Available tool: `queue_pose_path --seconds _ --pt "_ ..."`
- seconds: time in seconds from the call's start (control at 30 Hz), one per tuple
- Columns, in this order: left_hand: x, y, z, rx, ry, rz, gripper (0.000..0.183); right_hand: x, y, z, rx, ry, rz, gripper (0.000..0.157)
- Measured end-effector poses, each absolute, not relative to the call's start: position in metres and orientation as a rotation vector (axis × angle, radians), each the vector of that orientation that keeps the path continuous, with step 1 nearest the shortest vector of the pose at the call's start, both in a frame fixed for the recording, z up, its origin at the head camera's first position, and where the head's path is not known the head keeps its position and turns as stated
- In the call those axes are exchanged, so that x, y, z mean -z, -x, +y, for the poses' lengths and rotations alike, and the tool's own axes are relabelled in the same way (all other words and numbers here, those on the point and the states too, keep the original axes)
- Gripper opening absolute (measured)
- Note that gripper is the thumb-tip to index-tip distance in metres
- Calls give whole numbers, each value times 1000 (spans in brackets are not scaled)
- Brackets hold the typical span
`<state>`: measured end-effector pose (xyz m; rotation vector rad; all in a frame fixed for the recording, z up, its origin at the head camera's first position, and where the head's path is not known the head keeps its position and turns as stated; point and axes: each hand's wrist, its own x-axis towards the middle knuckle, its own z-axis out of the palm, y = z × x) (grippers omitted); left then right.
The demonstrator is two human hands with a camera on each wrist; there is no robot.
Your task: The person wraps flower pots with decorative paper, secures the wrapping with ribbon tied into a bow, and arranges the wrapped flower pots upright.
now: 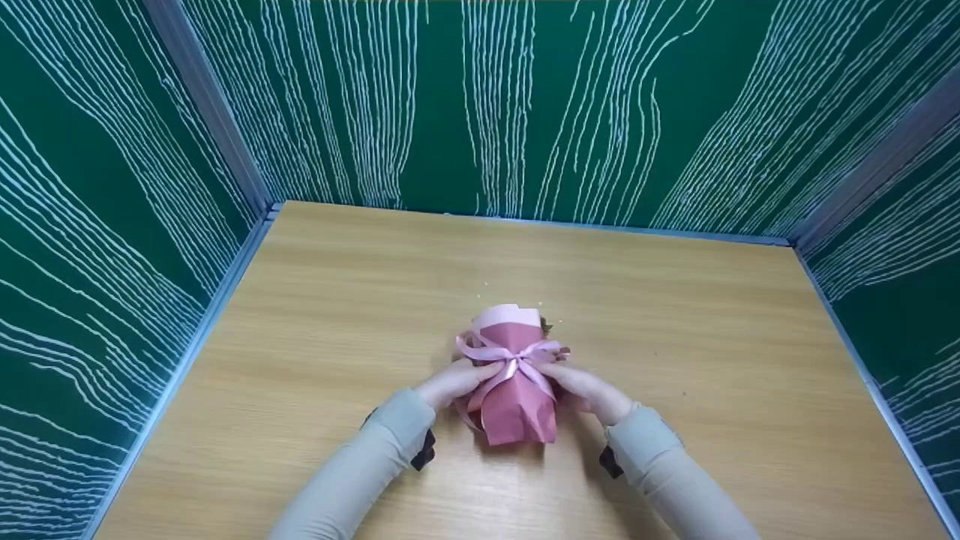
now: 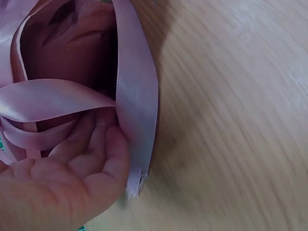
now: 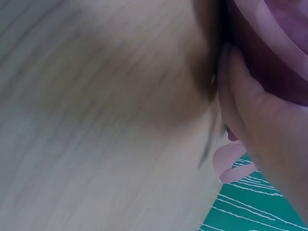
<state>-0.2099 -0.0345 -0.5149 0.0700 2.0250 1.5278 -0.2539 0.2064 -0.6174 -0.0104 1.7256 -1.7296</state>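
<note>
Nearest to us, our two grey sleeves (image 1: 352,480) reach in from the bottom edge of the head view; each ends at a hand set against the sides of a small pink paper-wrapped bundle (image 1: 516,401) lying on the wooden table (image 1: 675,337), about at its middle. Our left hand (image 1: 456,381) touches the bundle's left flank, its fingers (image 2: 91,144) loosely curved against the paper under a loop of the pale pink ribbon (image 1: 508,352); whether they pinch that ribbon or only rest on it, we cannot tell. Our right hand (image 1: 589,390) lies against the right flank, fingers (image 3: 240,101) stretched fairly straight along the dark pink paper; the right wrist view is blurred, and shows no firm clasp. The ribbon is tied in a bow around the bundle's waist; one frayed tail hangs down beside our left palm in the left wrist view. Beyond the bow, the wrap's paler pink upper edge (image 1: 506,315) points away from us; farther still, bare tabletop runs to green walls (image 1: 480,105) streaked with white lines, joined at grey metal corner strips (image 1: 206,97).
</note>
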Motion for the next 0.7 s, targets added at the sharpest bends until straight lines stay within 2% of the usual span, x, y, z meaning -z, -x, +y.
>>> queue_pose_path --seconds 0.27,0.33,0.47,0.5,0.57,0.7 --pt "519 210 -27 -1573 21 2082 43 606 249 201 1804 17 1742 30" --pt "517 211 -25 -1593 29 2097 42 593 246 199 1815 21 1721 35" --pt "505 215 -22 -1680 -88 2117 39 549 236 195 1863 115 1669 57" --pt "501 217 -22 -1696 -127 2123 39 539 234 193 1875 143 1696 56" --pt "492 220 -22 -1735 -192 2120 39 519 233 188 1924 208 1763 47" --pt "477 226 -24 -1729 -236 2149 35 496 236 181 1934 244 2050 15"
